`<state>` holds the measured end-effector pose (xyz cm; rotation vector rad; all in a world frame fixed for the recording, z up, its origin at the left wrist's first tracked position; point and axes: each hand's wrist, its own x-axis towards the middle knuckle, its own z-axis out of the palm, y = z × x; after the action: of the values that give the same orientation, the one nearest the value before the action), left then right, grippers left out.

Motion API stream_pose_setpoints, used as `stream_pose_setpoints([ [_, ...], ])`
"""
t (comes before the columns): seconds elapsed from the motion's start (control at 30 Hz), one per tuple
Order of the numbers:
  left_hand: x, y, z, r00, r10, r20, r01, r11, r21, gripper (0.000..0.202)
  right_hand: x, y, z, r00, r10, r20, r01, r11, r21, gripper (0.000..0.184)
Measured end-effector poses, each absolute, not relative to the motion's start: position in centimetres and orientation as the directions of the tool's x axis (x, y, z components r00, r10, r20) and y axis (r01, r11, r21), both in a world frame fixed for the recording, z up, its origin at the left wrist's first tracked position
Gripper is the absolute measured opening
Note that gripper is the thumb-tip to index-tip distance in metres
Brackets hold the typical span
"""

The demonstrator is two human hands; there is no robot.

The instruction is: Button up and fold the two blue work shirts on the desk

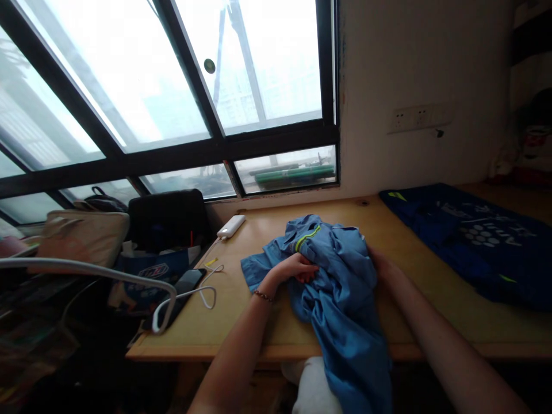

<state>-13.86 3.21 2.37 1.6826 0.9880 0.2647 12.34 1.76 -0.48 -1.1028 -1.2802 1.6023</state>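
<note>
A crumpled blue work jacket (345, 270) with a yellow-green stripe lies bunched on the wooden table, and part of it hangs over the front edge. My left hand (299, 268), with a beaded bracelet at the wrist, is closed on the cloth at the jacket's left middle, its fingers curled into the folds. At the jacket's right side my right hand (380, 264) touches the cloth. The fingers of that hand are hidden behind the fabric.
Dark blue printed cloth (470, 241) lies flat on the table's right. A white power bank (232, 226) with a cable and a dark phone (190, 280) are at the left. A white curved tube (107, 268) crosses the left foreground. Beyond the table (241, 316) are bags, a black chair and windows.
</note>
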Motion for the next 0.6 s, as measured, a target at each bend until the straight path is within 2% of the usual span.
stream_pose_setpoints([
  [0.07,-13.8,3.8,1.3,0.578,0.784,-0.227,0.513,-0.133,0.848,0.037,11.7,1.0,-0.1,-0.409,0.885,-0.221,-0.091,-0.281,-0.955,0.052],
  [0.1,-13.8,4.1,1.0,0.548,0.815,-0.19,0.537,-0.168,0.827,0.035,11.6,0.7,0.0,-0.376,0.902,-0.211,-0.117,-0.272,-0.955,0.046],
  [0.17,-14.0,4.5,0.5,0.457,0.886,-0.081,0.607,-0.244,0.756,0.032,11.8,0.7,0.0,-0.216,0.967,-0.133,-0.189,-0.175,-0.966,0.032],
  [0.23,-14.4,4.9,0.5,0.345,0.938,0.046,0.728,-0.298,0.617,0.031,12.9,1.2,0.1,-0.001,1.0,-0.029,-0.25,-0.028,-0.968,0.027],
  [0.33,-15.2,5.4,0.4,0.213,0.97,0.117,0.904,-0.241,0.353,0.039,15.4,2.3,0.9,0.204,0.976,0.074,-0.295,0.133,-0.946,0.039],
  [0.43,-15.9,5.5,-0.2,0.04,0.982,0.185,0.979,-0.076,0.19,0.053,17.3,3.2,1.3,0.358,0.913,0.195,-0.344,0.323,-0.882,0.049],
  [0.5,-16.1,5.4,-0.2,-0.105,0.954,0.279,0.987,0.065,0.148,0.058,17.5,3.8,0.9,0.413,0.897,0.161,-0.358,0.322,-0.876,0.052],
  [0.57,-15.8,5.0,0.2,-0.195,0.903,0.383,0.977,0.146,0.154,0.056,16.9,4.3,0.0,0.395,0.919,-0.007,-0.37,0.152,-0.916,0.045],
  [0.6,-15.5,4.7,0.7,-0.185,0.885,0.427,0.978,0.121,0.172,0.053,16.5,4.5,-0.5,0.37,0.924,-0.095,-0.375,0.056,-0.925,0.038],
])
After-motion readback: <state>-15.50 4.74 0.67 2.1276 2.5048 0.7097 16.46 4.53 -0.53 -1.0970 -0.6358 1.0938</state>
